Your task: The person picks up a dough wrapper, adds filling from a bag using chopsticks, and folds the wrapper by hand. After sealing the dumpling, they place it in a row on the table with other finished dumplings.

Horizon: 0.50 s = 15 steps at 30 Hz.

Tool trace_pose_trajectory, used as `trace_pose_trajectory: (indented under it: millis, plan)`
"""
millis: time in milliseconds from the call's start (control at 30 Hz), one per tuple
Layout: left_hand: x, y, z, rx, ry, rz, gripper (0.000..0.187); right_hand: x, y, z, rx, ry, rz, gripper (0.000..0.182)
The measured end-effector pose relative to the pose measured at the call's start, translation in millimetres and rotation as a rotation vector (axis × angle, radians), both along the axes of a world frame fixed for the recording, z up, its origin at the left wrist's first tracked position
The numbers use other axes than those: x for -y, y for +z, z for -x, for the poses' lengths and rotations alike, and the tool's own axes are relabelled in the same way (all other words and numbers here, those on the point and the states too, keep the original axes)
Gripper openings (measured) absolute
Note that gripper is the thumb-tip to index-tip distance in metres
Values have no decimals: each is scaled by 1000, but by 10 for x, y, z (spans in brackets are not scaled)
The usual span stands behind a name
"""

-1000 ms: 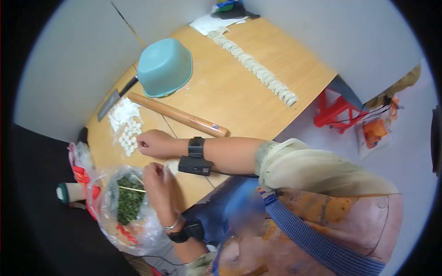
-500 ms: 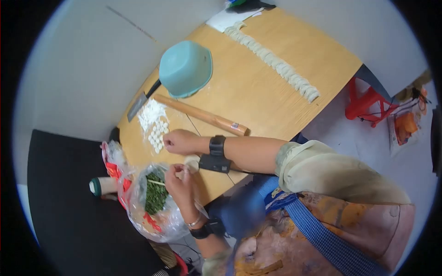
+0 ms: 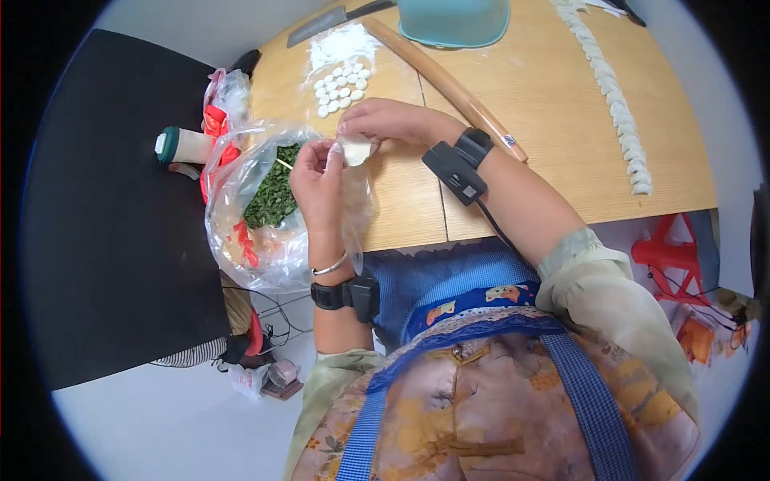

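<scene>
A round, thin dumpling wrapper is held up between my two hands above the table's near left part. My left hand pinches its left edge between thumb and fingers. From above, my right hand grips the upper right edge, its fingertips partly hidden behind the dough. Just left of my left hand is a clear plastic bag holding chopped greens, with a pale stick in them. Beyond my right hand lie several small dough pieces beside white flour.
A wooden rolling pin lies slantwise beyond my right forearm. Behind it are a teal basin and a cleaver. A long row of dumplings runs along the right. A red stool stands off the table's right end.
My right hand has come from beside the small dough pieces to the wrapper, which is now lifted between both hands. The camera view has turned, shifting the table's contents in the picture.
</scene>
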State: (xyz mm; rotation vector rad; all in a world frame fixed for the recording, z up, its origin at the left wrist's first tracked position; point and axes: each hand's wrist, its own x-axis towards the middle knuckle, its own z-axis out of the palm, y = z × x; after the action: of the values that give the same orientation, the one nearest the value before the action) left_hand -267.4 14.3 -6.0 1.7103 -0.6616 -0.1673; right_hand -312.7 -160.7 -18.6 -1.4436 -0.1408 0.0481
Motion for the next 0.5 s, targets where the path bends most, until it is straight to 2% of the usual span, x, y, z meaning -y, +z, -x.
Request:
trace_pose_trajectory:
  millis: [167,267,333,500]
  plan:
    - [-30,-26,-42,82,34,-68,9,28,-66,-24,86,56,72,23]
    - [-24,20,7,-26,72,-72,10,31,-33,-37,31,19,5,24]
    - [-18,18,3,-104,-18,106,11,-5,23,-30,-116,-61,-185,23]
    - [-24,42,19,-240,-98,259,11,38,75,35,-196,40,-155,19]
